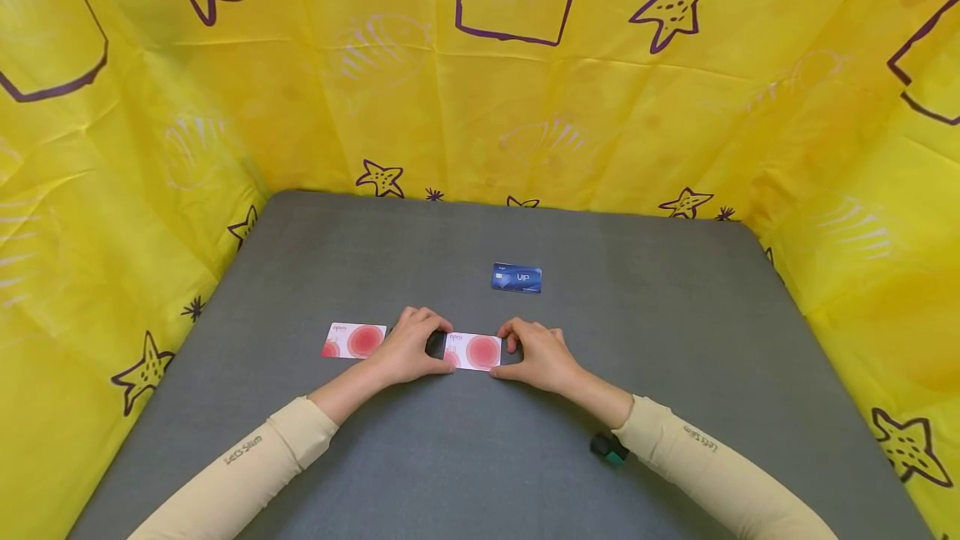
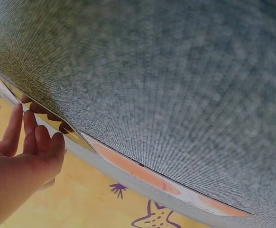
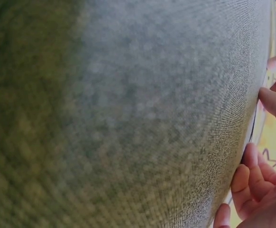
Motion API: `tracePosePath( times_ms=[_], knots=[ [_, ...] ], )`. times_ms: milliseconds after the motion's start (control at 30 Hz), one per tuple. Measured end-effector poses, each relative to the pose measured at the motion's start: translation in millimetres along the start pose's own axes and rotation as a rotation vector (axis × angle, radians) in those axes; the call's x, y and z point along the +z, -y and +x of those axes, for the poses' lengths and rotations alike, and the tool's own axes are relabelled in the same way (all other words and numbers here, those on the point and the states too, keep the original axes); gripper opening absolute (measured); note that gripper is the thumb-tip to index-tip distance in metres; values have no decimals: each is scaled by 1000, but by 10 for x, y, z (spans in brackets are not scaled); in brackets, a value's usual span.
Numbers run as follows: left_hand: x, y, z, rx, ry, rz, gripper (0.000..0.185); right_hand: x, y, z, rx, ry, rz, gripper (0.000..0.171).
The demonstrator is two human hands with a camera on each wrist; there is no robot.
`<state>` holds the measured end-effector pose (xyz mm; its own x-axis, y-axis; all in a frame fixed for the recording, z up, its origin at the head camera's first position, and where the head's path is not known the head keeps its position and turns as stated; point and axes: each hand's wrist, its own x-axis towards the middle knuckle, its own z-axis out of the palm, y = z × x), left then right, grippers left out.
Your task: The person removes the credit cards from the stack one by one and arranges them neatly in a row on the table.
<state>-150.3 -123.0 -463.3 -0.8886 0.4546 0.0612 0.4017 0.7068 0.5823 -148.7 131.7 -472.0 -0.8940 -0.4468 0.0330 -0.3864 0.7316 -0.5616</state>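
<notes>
A white card with pink-red circles [image 1: 483, 352] lies flat on the grey table between both hands. My left hand [image 1: 411, 348] pinches its left end, thumb at the near corner and fingers at the far one. At the opposite end my right hand [image 1: 542, 355] grips it the same way, thumb and fingers curled to the corners. Part of a dark, shiny card [image 1: 436, 345] shows beneath the left hand, the rest covered; the left wrist view shows fingers mirrored in it. Left of that hand is a matching pink-circled card [image 1: 354, 340].
Farther back on the grey table [image 1: 637, 290] lies a blue VIP card [image 1: 516, 278]. A small black and green object [image 1: 609, 448] sits by the right sleeve cuff. Yellow cloth [image 1: 420, 107] with starfish drawings walls the table at the back and sides.
</notes>
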Motion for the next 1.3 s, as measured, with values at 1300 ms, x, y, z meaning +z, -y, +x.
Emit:
tracePosePath(
  times_ms=[1300],
  knots=[
    [43, -51, 23, 113, -43, -78, 47, -45, -85, -47, -57, -67, 166, 44]
  ],
)
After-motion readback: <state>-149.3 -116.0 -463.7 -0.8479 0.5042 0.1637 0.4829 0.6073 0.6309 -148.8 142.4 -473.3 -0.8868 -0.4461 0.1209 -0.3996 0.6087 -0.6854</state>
